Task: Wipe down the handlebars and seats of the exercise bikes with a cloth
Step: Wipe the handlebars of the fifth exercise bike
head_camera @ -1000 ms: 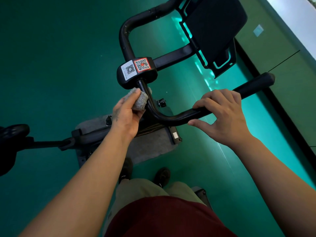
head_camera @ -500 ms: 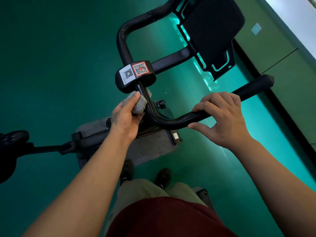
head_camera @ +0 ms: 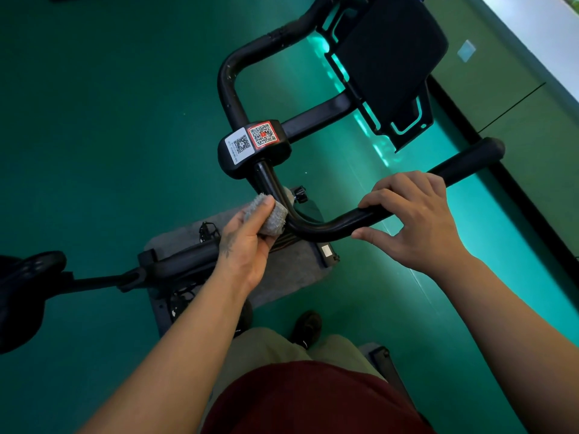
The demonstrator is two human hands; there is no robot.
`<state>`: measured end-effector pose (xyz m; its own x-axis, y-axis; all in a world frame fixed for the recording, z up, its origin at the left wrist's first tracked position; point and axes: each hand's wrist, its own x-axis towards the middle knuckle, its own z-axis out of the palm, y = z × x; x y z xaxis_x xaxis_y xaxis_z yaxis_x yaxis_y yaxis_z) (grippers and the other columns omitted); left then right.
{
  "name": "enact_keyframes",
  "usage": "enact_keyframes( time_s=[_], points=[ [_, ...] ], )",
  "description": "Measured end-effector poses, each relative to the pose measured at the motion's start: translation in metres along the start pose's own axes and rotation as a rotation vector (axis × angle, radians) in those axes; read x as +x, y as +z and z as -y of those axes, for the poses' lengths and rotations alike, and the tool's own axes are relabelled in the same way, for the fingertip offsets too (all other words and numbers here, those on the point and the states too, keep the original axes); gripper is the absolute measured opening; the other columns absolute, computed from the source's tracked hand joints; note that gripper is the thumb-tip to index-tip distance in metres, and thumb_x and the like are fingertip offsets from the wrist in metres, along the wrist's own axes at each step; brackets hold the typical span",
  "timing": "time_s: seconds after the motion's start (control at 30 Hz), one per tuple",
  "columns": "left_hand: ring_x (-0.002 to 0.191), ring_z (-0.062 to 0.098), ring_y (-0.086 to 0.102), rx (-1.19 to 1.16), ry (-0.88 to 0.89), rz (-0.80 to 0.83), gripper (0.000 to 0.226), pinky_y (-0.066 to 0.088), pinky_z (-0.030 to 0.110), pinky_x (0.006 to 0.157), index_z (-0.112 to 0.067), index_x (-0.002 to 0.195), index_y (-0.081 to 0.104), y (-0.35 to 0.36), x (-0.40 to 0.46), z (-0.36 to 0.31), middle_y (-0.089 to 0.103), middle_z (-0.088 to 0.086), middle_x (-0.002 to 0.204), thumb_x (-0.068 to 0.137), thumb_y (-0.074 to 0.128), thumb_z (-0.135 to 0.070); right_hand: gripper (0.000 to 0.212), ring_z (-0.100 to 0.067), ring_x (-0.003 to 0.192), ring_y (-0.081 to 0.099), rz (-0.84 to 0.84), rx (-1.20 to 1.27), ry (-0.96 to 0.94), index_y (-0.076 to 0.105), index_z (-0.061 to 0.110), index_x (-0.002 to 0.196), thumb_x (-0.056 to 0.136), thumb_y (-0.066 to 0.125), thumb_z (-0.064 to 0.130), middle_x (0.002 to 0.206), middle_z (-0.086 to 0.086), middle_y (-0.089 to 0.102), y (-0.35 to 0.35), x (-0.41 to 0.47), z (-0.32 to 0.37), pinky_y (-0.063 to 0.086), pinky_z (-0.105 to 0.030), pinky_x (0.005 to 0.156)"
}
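Observation:
A black exercise-bike handlebar (head_camera: 329, 228) loops from a centre clamp (head_camera: 253, 148) that bears two QR stickers. My left hand (head_camera: 247, 242) grips a folded grey cloth (head_camera: 272, 214) and holds it against the bar's near bend, just below the clamp. My right hand (head_camera: 413, 220) is curled over the right grip of the same bar, thumb underneath. The bar's right end (head_camera: 476, 158) sticks out past my fingers. The black seat (head_camera: 22, 286) shows at the left edge on its post.
A black tablet holder (head_camera: 388, 54) stands beyond the bar. Below it lie the bike's grey base (head_camera: 294, 270) and frame. My shoes (head_camera: 308, 328) stand on the green floor (head_camera: 94, 120). A dark skirting and wall (head_camera: 517, 89) run along the right.
My left hand has slid the cloth down the bar, away from the clamp toward the bend. My right hand has kept its hold on the grip.

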<state>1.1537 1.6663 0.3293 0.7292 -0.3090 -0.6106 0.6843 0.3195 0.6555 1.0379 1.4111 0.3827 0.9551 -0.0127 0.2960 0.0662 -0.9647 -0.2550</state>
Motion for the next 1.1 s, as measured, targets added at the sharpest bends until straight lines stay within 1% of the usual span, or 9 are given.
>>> enact_keyframes(
  time_s=[0.27, 0.4, 0.5, 0.63, 0.8, 0.9, 0.97, 1.03, 1.1],
  points=[
    [0.121, 0.031, 0.071, 0.039, 0.049, -0.079, 0.055, 0.058, 0.042, 0.103, 0.001, 0.14, 0.057, 0.007, 0.012, -0.03, 0.075, 0.016, 0.126, 0.093, 0.08, -0.016, 0.047, -0.024, 0.105, 0.058, 0.026, -0.001, 0.022, 0.072, 0.026, 0.105, 0.087, 0.071, 0.07, 0.108, 0.007, 0.063, -0.004, 0.002, 0.003, 0.032, -0.039, 0.099],
    [0.099, 0.019, 0.076, 0.123, 0.068, -0.059, 0.031, 0.061, 0.03, 0.077, -0.011, 0.118, 0.06, 0.003, 0.0, -0.037, 0.076, 0.011, 0.114, 0.093, 0.078, -0.017, 0.047, -0.024, 0.103, 0.057, 0.057, 0.038, 0.059, 0.072, 0.029, 0.105, 0.082, 0.074, 0.069, 0.109, 0.009, 0.062, -0.008, 0.004, 0.006, 0.033, -0.041, 0.099],
    [0.098, 0.02, 0.075, 0.158, 0.086, -0.034, 0.039, 0.06, 0.028, 0.074, -0.011, 0.117, 0.06, -0.002, -0.012, -0.045, 0.074, 0.013, 0.117, 0.087, 0.082, -0.021, 0.046, -0.023, 0.108, 0.056, 0.063, 0.097, 0.099, 0.071, 0.03, 0.107, 0.079, 0.075, 0.067, 0.11, 0.01, 0.062, -0.012, 0.005, 0.011, 0.031, -0.037, 0.102],
    [0.099, 0.022, 0.075, 0.215, 0.159, 0.022, 0.051, 0.061, 0.037, 0.084, -0.011, 0.115, 0.063, -0.006, -0.031, -0.058, 0.076, 0.009, 0.113, 0.074, 0.09, -0.026, 0.049, -0.024, 0.126, 0.055, 0.047, 0.172, 0.112, 0.071, 0.025, 0.114, 0.082, 0.077, 0.061, 0.119, 0.006, 0.063, -0.015, 0.007, 0.033, 0.033, -0.045, 0.112],
    [0.095, 0.021, 0.073, 0.267, 0.218, 0.161, 0.042, 0.064, 0.036, 0.078, -0.015, 0.11, 0.065, -0.002, -0.048, -0.071, 0.074, 0.007, 0.11, 0.074, 0.086, -0.021, 0.056, -0.008, 0.132, 0.052, 0.096, 0.529, 0.26, 0.062, 0.026, 0.131, 0.087, 0.082, 0.054, 0.133, 0.011, 0.06, -0.021, 0.018, 0.077, 0.038, -0.04, 0.115],
    [0.096, 0.021, 0.072, 0.283, 0.215, 0.258, 0.042, 0.061, 0.031, 0.072, -0.015, 0.108, 0.064, 0.006, -0.054, -0.076, 0.072, 0.007, 0.108, 0.073, 0.087, -0.018, 0.069, -0.013, 0.135, 0.056, 0.159, 0.775, 0.332, 0.053, 0.024, 0.142, 0.085, 0.085, 0.045, 0.144, 0.012, 0.056, -0.019, 0.027, 0.099, 0.046, -0.041, 0.112],
    [0.099, 0.024, 0.071, 0.309, 0.213, 0.318, 0.042, 0.06, 0.031, 0.075, -0.016, 0.107, 0.065, 0.013, -0.054, -0.078, 0.072, 0.009, 0.11, 0.073, 0.09, -0.018, 0.076, -0.013, 0.132, 0.058, 0.192, 0.894, 0.352, 0.048, 0.026, 0.146, 0.083, 0.086, 0.044, 0.147, 0.016, 0.054, -0.017, 0.034, 0.11, 0.051, -0.039, 0.107],
    [0.102, 0.027, 0.07, 0.337, 0.206, 0.366, 0.046, 0.06, 0.037, 0.081, -0.018, 0.107, 0.068, 0.018, -0.053, -0.08, 0.072, 0.011, 0.11, 0.069, 0.093, -0.027, 0.079, -0.008, 0.124, 0.062, 0.193, 0.961, 0.374, 0.046, 0.028, 0.147, 0.081, 0.088, 0.04, 0.141, 0.028, 0.052, -0.015, 0.04, 0.12, 0.054, -0.029, 0.098],
    [0.104, 0.029, 0.069, 0.356, 0.189, 0.4, 0.046, 0.058, 0.042, 0.087, -0.018, 0.108, 0.069, 0.024, -0.051, -0.083, 0.073, 0.011, 0.11, 0.07, 0.091, -0.033, 0.08, -0.008, 0.112, 0.067, 0.135, 0.983, 0.414, 0.048, 0.025, 0.145, 0.079, 0.09, 0.036, 0.134, 0.027, 0.055, -0.011, 0.045, 0.125, 0.055, -0.025, 0.09]
  ],
)
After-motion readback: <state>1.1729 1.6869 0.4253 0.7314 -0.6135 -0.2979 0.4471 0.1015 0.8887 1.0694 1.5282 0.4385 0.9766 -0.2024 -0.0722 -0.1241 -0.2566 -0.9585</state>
